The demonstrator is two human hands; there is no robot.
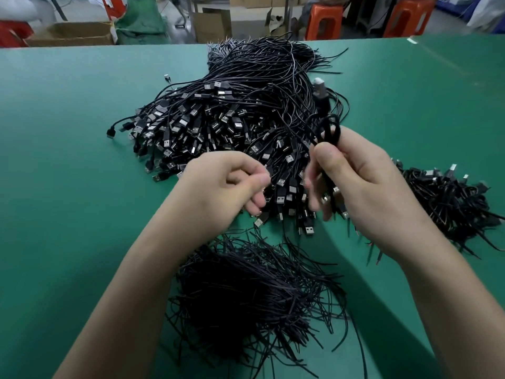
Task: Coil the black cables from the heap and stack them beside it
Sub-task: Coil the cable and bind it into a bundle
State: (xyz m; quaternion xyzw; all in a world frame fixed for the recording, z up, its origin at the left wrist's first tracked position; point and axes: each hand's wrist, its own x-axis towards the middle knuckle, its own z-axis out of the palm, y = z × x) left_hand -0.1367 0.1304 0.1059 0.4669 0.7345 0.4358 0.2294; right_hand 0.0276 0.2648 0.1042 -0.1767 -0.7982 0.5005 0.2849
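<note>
The right hand [363, 181] holds a looped black cable [329, 129] in a closed grip just above the heap [218, 110] on the green desk [68, 160]. The left hand [226, 184] is curled, thumb against forefinger; whether its grip pinches anything cannot be told. Coiled cables [448, 203] lie to the right of the heap.

Big green table [68, 119] takes up most of the shot. Past its far edge on the left there's an open cardboard box [79, 34], then a green sack [142, 21], then another cardboard box [211, 24] standing upright. Further right behind the table are two orange plastic stools [323, 21] [408, 17]. There's also a little white scrap [412, 40] on the table's far right edge.
</note>
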